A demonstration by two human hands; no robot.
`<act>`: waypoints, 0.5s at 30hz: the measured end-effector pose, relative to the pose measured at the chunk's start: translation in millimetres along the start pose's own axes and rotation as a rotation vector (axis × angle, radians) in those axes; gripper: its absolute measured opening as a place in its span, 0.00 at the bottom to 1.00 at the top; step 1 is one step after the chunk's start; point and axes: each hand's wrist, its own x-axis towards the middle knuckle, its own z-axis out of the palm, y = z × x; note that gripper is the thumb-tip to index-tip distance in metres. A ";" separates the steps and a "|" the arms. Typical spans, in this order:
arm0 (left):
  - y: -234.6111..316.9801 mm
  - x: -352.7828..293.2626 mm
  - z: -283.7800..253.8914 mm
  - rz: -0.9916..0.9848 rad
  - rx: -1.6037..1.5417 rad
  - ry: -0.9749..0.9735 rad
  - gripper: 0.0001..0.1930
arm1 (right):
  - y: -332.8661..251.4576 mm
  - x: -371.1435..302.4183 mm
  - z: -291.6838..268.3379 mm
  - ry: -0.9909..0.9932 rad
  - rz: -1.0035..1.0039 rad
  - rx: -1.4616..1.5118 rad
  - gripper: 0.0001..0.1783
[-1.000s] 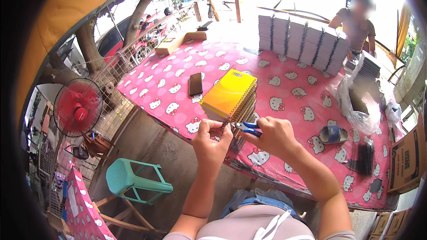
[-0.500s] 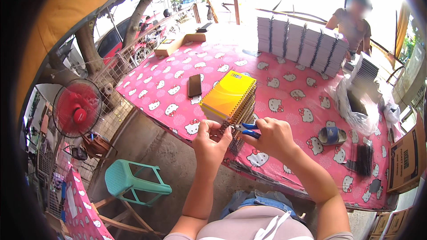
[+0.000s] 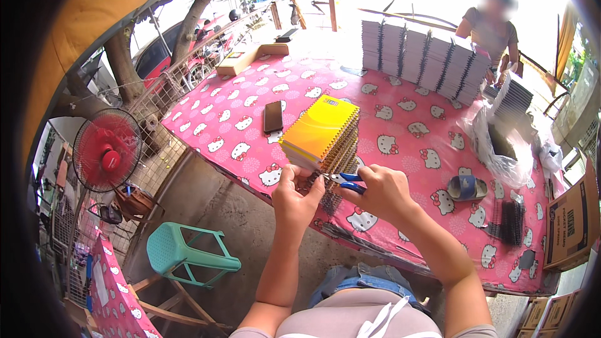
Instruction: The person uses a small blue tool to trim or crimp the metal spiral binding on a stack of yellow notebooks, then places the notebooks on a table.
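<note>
A stack of yellow-covered spiral notebooks [image 3: 322, 126] stands near the front edge of the table, its dark wire coils facing right. My left hand [image 3: 297, 195] is closed at the near corner of the stack, thumb and fingers pinching a notebook at its coil. My right hand [image 3: 386, 193] grips a pair of pliers [image 3: 352, 181] with blue handles. The jaws reach to the coil beside my left thumb; their exact bite is too small to make out. A dark phone [image 3: 273, 117] lies left of the stack.
The pink patterned tablecloth [image 3: 400, 128] carries a row of bound white books [image 3: 416, 56], a plastic bag [image 3: 501, 150], a slipper [image 3: 466, 188] and loose black coils [image 3: 506, 222]. A person [image 3: 494, 28] is behind the table at right. A green stool [image 3: 188, 253] and fan [image 3: 107, 156] stand left.
Both hands and the pliers stay at the notebook corner with barely any shift. The whole view has moved slightly. The person at the back has shifted their arms toward the books.
</note>
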 end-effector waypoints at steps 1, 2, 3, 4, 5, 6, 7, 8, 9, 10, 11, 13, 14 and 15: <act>-1.3 0.0 0.1 0.003 0.008 -0.004 0.12 | 7.6 -3.7 7.7 0.119 -0.068 -0.036 0.34; -2.7 -1.0 0.7 0.005 0.018 -0.008 0.12 | 12.3 -6.1 10.2 0.237 -0.136 -0.070 0.34; -3.3 -1.9 1.2 0.008 0.027 -0.011 0.11 | 16.0 -7.1 9.7 0.277 -0.157 -0.101 0.33; -3.0 -2.7 1.5 0.003 0.017 0.000 0.11 | 18.2 -7.8 7.9 0.317 -0.177 -0.132 0.32; -2.4 -3.4 3.3 -0.002 0.003 0.007 0.11 | 19.8 -8.3 6.6 0.357 -0.194 -0.165 0.31; -1.6 -3.7 4.3 -0.008 -0.009 0.014 0.11 | 19.9 -5.9 6.9 0.419 -0.241 -0.186 0.31; 0.5 -3.7 4.3 -0.017 0.003 0.016 0.10 | 19.3 -1.3 7.8 0.480 -0.289 -0.207 0.30; 2.8 -4.0 3.4 -0.030 0.017 0.015 0.10 | 18.0 1.4 9.6 0.539 -0.334 -0.225 0.30; 3.7 -3.8 3.1 -0.042 0.031 0.015 0.10 | 16.1 1.9 10.7 0.460 -0.285 -0.188 0.29; 3.5 -2.7 3.5 -0.023 0.045 0.013 0.10 | 14.2 2.0 11.6 0.381 -0.236 -0.150 0.29; 3.6 -2.0 2.8 -0.005 0.061 0.015 0.10 | 12.3 1.8 12.4 0.299 -0.190 -0.110 0.28; 2.2 -2.3 0.4 -0.007 0.074 0.016 0.10 | 11.1 1.5 12.0 0.159 -0.116 -0.091 0.27; 0.1 -2.1 -1.2 -0.024 0.069 0.018 0.11 | 11.2 1.6 11.6 0.091 -0.081 -0.085 0.27; -1.5 -2.1 -2.5 -0.041 0.063 0.021 0.11 | 13.6 -1.2 12.7 0.144 -0.095 -0.090 0.27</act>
